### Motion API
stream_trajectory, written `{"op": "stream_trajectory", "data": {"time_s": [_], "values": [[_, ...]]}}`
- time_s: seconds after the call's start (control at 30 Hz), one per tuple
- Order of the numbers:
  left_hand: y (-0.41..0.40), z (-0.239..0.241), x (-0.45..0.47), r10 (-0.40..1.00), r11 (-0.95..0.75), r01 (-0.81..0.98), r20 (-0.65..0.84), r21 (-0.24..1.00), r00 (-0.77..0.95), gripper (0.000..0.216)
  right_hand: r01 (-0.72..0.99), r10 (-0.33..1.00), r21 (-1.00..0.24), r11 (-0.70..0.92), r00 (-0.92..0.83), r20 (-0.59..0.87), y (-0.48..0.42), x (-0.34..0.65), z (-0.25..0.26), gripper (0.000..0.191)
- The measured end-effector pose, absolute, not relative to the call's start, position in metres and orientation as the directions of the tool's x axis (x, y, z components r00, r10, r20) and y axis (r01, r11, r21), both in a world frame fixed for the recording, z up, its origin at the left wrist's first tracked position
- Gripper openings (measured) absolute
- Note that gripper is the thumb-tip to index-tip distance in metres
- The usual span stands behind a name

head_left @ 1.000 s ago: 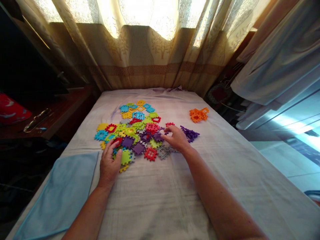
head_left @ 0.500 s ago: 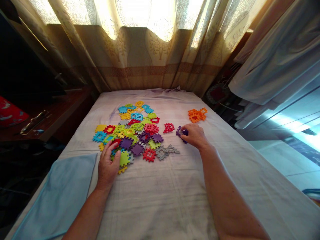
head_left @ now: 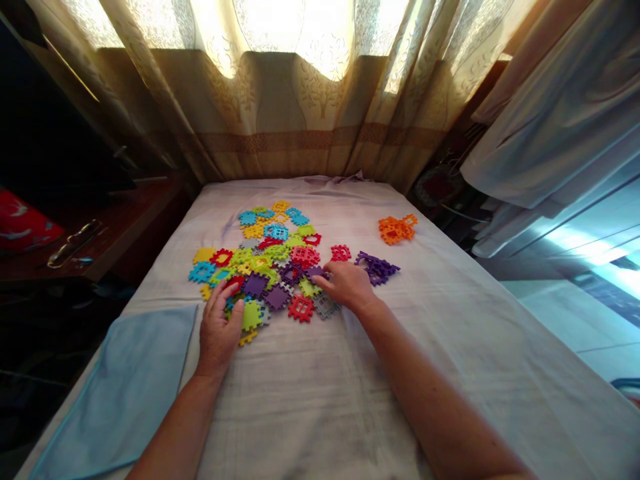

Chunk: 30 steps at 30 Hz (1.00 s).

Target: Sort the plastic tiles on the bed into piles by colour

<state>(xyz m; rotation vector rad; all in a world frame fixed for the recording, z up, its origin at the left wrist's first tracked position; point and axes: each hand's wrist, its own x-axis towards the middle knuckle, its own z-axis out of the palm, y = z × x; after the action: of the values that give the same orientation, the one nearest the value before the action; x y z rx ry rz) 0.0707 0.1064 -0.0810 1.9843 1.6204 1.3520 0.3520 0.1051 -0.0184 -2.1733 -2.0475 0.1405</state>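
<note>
Patterned curtains [head_left: 320, 93] glow with daylight behind a pale sheet [head_left: 320, 407] spread flat under my work; on it lies a loose pile [head_left: 273, 257] of toothed plastic tiles in yellow, blue, lime, red, purple and grey. My right hand [head_left: 347, 283] is at the pile's right edge, thumb and forefinger on either side of the corner of a purple tile [head_left: 315, 272]; I cannot tell whether they have closed on it. My left hand [head_left: 220, 327] rests at the near left side, fingers loosely spread and unclenched, the thumb by a lime tile [head_left: 251, 315] and the fingertips by a red one [head_left: 234, 285]; it seems to grip nothing. Beyond my right hand, apart from the pile, sit a purple cluster [head_left: 377, 268], a small red cluster [head_left: 341, 253] and, farther off, an orange cluster [head_left: 397, 230]; a blue cloth [head_left: 135, 373] lies to my left.

To take the purple tile cleanly, I would pinch its flat edge rather than a tooth, and raise it straight up, since the teeth could snag its neighbours; a light left palm should steady the heap; I would keep my wrist clear of the grey tile [head_left: 326, 305] beneath it.
</note>
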Motion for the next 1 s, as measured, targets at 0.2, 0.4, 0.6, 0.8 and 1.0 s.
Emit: {"op": "stream_trajectory", "data": {"time_s": [0.2,0.4,0.6,0.8,1.0], "values": [[0.106,-0.081,0.072,0.869,-0.345,0.642,0.492,0.685,-0.058,0.038,0.984,0.990,-0.137,-0.117,0.127,0.062,0.103,0.335,-0.025,0.042],[0.106,-0.080,0.072,0.869,-0.350,0.642,0.492,0.682,-0.049,0.038,0.977,0.993,-0.184,-0.111,0.118,0.029,0.103,0.342,-0.020,0.037],[0.106,-0.080,0.071,0.873,-0.347,0.639,0.485,0.686,-0.047,0.037,0.965,0.991,-0.243,-0.096,0.115,0.066,0.103,0.374,-0.007,0.035],[0.106,-0.080,0.072,0.876,-0.339,0.623,0.478,0.705,-0.065,0.035,0.981,0.956,-0.161,-0.111,0.149,0.252,0.084,0.429,-0.014,0.035],[0.106,-0.078,0.073,0.869,-0.328,0.646,0.489,0.690,-0.081,0.037,0.992,0.937,-0.113,-0.063,0.098,0.334,0.060,0.447,-0.043,0.037]]}}
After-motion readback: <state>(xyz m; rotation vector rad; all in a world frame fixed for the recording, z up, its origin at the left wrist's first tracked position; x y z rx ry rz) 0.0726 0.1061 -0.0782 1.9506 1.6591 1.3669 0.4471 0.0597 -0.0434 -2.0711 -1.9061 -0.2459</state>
